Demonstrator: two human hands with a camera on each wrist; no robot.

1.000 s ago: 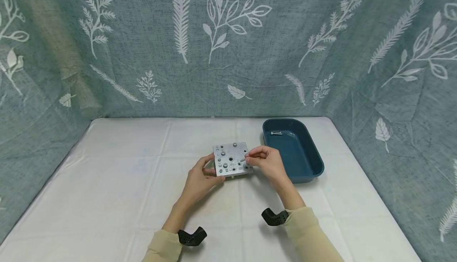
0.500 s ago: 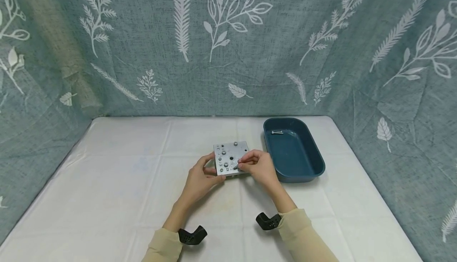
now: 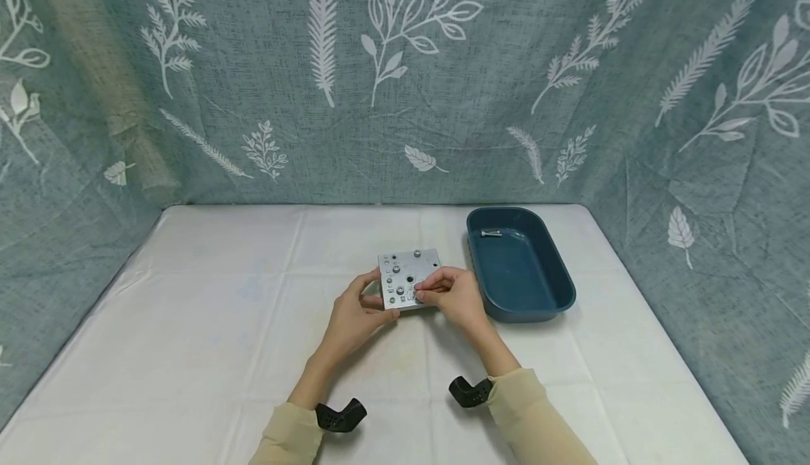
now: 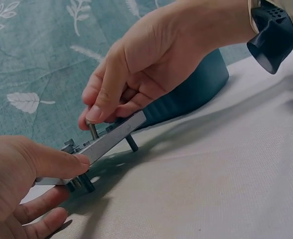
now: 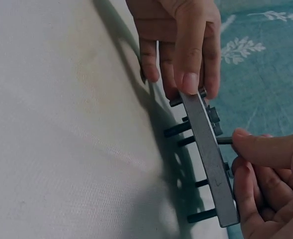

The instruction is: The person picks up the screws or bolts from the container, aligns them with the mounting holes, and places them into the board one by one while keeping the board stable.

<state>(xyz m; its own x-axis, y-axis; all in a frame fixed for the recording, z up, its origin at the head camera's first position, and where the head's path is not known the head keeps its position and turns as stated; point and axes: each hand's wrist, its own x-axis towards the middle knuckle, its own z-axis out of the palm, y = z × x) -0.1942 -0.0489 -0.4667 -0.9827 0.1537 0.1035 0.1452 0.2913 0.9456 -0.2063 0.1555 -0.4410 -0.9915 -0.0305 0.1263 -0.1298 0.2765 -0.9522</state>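
Observation:
In the head view, my left hand (image 3: 354, 314) grips the left edge of a square metal plate (image 3: 399, 262) dotted with holes and screw heads. The left wrist view shows this plate tilted above the cloth, thumb on its edge. My right hand (image 3: 454, 296) is over the plate's near right part. Between its thumb and fingertips it pinches a metal screw (image 4: 92, 128), which stands on end with its lower tip at the plate's top face. From the plate's underside several screw shanks (image 5: 202, 216) stick out, seen in the right wrist view.
A dark blue tray (image 3: 526, 278) stands just right of the plate, close to the right hand. A few screws (image 3: 491, 233) lie in its far left corner. White cloth (image 3: 209, 324) covers the table, and a patterned teal curtain (image 3: 266, 85) hangs behind it.
My right hand has moved left and slightly down over the plate, bringing the screw from a slanted hold to standing at the plate's face. The left hand and plate have stayed nearly still.

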